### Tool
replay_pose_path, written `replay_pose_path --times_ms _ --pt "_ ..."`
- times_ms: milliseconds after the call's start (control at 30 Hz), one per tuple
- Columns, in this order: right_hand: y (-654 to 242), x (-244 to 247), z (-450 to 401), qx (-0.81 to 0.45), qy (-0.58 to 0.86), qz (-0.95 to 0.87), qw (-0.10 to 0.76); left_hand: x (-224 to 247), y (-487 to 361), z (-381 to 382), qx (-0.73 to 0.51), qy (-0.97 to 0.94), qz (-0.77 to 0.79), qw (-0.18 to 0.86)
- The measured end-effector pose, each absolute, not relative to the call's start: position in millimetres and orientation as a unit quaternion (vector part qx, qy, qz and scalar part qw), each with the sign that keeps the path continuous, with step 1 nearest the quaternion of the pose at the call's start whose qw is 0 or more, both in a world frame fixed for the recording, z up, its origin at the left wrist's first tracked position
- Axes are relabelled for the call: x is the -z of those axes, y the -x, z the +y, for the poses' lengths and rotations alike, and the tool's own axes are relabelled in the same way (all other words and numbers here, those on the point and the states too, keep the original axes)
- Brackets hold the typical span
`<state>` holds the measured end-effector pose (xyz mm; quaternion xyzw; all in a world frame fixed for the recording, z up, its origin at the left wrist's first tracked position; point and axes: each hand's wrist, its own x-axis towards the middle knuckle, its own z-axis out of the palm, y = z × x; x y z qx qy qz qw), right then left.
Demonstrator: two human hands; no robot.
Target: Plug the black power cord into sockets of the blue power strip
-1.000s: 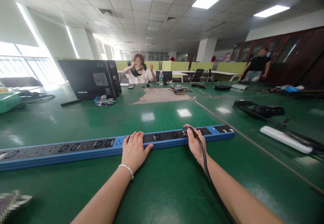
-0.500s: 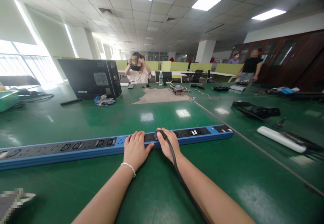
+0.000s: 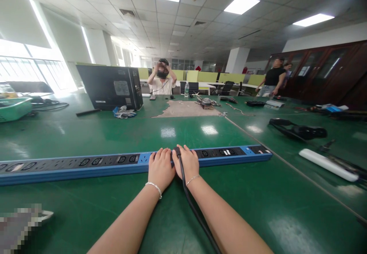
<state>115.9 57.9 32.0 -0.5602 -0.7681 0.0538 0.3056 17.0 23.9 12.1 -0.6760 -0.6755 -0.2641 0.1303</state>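
Clearly, the right hand grasps the black plug, its fingers wrapped over it at the blue power strip. How far the plug sits in a socket cannot be told, because the fingers cover the spot. From the plug, the black cable runs down between the forearms. Just beside, the left hand lies palm down over the strip, fingers bent across its sockets; whether it grips or merely presses cannot be told.

The power strip lies flat beneath both hands on the green table, reaching out of view to their left and ending to their right. Beyond the left hand, gloves lie by a black computer tower. Well beyond both hands, a person in a light top raises both arms to the head, near a water bottle. To the right of the right hand lies a long white bar.
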Motion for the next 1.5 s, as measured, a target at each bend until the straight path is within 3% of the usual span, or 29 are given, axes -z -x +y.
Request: replay_pose_path --times_ms 467,1067,1500 --pt "-107 -22 59 0.017 0.552 -0.778 0.3 -18 -17 22 0.227 0.683 -0.682 0.128" --pt "-116 -11 48 -0.009 0.561 -0.763 0.32 -6 -16 27 0.263 0.672 -0.674 0.157" --pt "-159 -21 54 -0.032 0.451 -0.853 0.259 -25 -19 21 0.263 0.727 -0.627 0.094"
